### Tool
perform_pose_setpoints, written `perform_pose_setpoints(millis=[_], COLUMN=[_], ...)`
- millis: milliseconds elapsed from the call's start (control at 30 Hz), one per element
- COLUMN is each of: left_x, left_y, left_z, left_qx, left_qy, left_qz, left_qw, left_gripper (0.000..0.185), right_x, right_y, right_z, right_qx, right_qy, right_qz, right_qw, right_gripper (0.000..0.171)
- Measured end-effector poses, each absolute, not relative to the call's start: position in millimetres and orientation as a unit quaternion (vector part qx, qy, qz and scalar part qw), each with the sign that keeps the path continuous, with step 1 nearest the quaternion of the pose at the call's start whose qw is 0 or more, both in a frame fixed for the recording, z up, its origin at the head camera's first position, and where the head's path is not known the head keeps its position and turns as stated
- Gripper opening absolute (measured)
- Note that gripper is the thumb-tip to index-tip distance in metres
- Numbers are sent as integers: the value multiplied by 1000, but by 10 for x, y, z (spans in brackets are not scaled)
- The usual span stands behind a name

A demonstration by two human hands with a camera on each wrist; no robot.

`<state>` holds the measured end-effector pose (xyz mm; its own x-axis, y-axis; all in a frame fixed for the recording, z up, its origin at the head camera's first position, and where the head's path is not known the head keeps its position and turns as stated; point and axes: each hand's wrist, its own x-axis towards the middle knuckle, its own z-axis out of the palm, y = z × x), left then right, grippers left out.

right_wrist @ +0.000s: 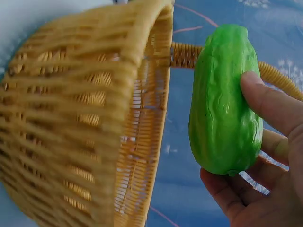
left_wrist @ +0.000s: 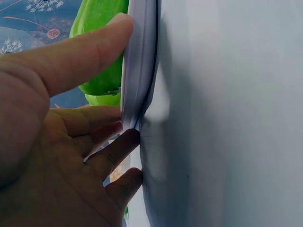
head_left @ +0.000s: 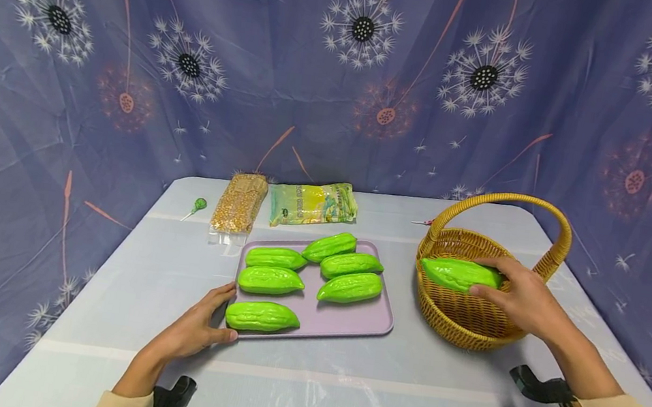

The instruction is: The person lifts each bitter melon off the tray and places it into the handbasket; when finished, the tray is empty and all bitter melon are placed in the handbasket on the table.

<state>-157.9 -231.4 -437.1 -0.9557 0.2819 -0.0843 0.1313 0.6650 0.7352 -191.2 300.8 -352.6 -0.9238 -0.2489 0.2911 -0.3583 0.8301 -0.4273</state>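
While the pale grey bench (head_left: 337, 397) lies bare along its near edge, the woven yellow wicker basket (head_left: 460, 314) stands well apart from the flat lilac plastic tray (head_left: 347, 322). Over the basket's rim, the right hand (head_left: 526, 299) curls its grip round a glossy green ridged gourd (head_left: 459, 274). At the tray's near left corner, the left hand (head_left: 194, 330) rests with its grip relaxed, thumb on the rim.

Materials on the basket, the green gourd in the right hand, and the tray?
Basket: woven wicker or rattan look, tan strands, open weave visible.
Green gourd: likely plastic replica; glossy, uniform colour, moulded ridges.
Tray: probably plastic, matte lilac, smooth rolled rim.
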Motion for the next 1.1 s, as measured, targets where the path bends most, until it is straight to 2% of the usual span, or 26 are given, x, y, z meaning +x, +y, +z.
perform_pose_setpoints(millis=[467,1100], left_x=[-1575,-1570], left_y=[-2324,-2320], left_z=[-4361,-4360], left_qx=[114,113], left_qy=[909,908], left_qz=[389,390], left_qw=[99,100], left_gripper=[86,86], right_x=[-2154,-2442], right_y=[3176,3157], right_z=[-3421,-3397], right_qx=[114,88], right_qy=[-963,-969], right_qz=[220,201], right_qw=[109,112], right_gripper=[58,63])
